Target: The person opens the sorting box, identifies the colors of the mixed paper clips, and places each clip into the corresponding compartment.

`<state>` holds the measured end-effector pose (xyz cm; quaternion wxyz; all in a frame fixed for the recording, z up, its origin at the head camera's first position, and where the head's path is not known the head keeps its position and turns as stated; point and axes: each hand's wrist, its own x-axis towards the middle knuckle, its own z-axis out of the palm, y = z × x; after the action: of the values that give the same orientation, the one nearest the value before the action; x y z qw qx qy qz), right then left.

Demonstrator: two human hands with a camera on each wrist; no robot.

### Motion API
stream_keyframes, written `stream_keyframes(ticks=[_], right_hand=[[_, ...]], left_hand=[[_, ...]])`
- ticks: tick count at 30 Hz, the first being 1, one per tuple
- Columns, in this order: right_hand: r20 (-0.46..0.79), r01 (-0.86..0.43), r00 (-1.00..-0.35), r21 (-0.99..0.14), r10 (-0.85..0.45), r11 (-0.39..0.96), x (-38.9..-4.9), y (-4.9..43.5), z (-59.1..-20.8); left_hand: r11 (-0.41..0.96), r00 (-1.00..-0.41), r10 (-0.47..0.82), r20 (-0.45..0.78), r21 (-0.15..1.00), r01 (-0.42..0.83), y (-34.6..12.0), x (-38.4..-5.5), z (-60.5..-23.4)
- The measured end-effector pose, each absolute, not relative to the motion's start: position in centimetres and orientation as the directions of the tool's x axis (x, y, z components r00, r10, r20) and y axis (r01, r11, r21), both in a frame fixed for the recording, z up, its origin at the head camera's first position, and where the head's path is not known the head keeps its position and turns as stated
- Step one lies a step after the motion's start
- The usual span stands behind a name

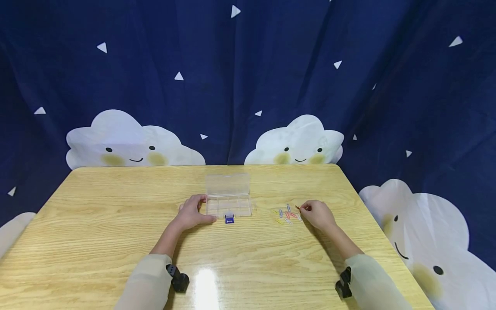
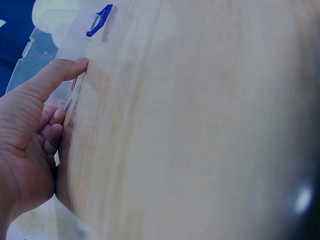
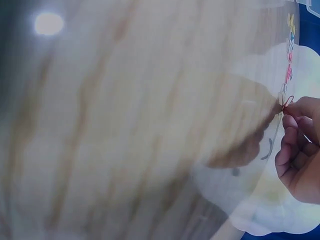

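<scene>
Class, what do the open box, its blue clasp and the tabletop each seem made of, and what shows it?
Open box: clear, smooth material, probably plastic; the wood colour beneath shows through.
Blue clasp: probably plastic, as it looks opaque and moulded.
Tabletop: glossy wood or wood-look laminate; grain streaks and a bright reflection show.

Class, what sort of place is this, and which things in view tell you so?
Probably an indoor tabletop workspace, perhaps set up for recording: a wood-grain table, a navy curtain with smiling clouds behind it, and wrist-worn black devices.
</scene>
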<state>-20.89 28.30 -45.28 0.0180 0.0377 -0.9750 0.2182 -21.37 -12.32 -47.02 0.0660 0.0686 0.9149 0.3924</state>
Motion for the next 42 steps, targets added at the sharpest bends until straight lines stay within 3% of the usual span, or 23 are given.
stream_keyframes(ticks=[13, 42], right_hand=[[0.054, -0.068, -0.997, -0.439, -0.049, 0.896, -20.9, 27.5, -44.5], [0.017, -0.134, -0.989, -0.55, -0.149, 0.824, -20.8, 23.6, -42.7]], left_hand=[[0.692, -0.984, 0.173, -0.043, 0.717, 0.091, -12.3, -21.4, -47.1], [0.683, -0.982, 0.18, -0.053, 0.726, 0.085, -12.4, -21.3, -47.0]])
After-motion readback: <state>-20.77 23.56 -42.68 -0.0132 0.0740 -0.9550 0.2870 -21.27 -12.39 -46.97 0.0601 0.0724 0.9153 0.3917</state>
